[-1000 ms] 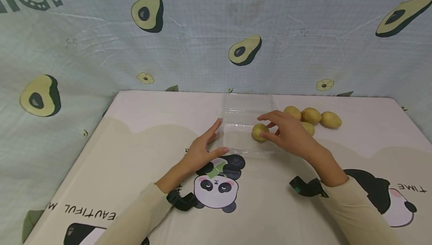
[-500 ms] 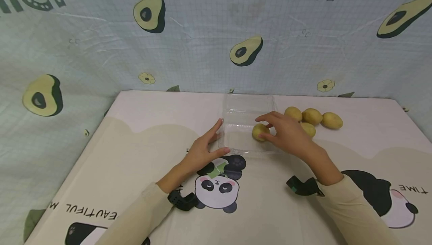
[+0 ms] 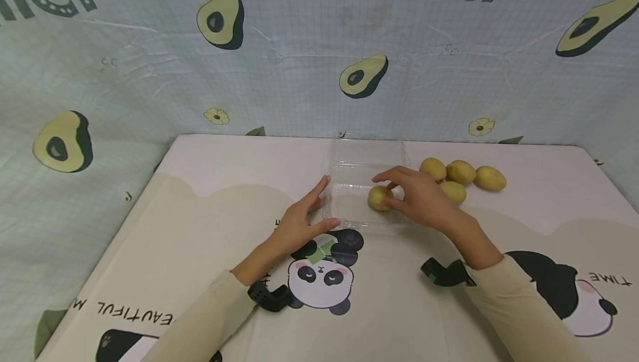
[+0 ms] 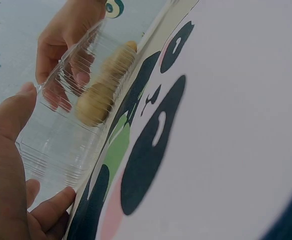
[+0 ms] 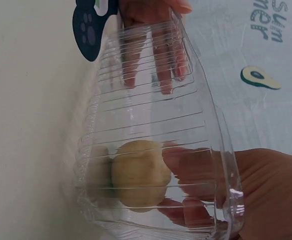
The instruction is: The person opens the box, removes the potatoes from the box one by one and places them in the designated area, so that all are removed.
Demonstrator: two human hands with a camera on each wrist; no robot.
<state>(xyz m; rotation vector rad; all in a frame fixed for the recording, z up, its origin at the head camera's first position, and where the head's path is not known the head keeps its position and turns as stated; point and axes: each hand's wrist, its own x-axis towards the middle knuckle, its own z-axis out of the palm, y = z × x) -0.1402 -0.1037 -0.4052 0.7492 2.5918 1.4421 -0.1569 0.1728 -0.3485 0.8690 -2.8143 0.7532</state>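
A clear plastic clamshell box (image 3: 346,207) stands with its lid raised at the back. Inside its tray, toward the right, is a yellowish potato (image 3: 378,198). My right hand (image 3: 424,195) reaches over the right wall and pinches this potato between thumb and fingers; through the clear wall, the right wrist view shows the fingertips against the potato (image 5: 139,175). My left hand (image 3: 298,223) rests at the box's left side, thumb near the front corner and fingers stretched along the wall. Its fingers also show beyond the ribbed plastic in the right wrist view.
Several more potatoes (image 3: 460,172) lie grouped right of the box, just behind my right hand. The table (image 3: 224,212) has a panda-print cover. An avocado-print sheet (image 3: 289,74) hangs along its back edge.
My right hand has shifted slightly left inside the box, and the potato has moved with it. The left hand keeps its place at the box's side.
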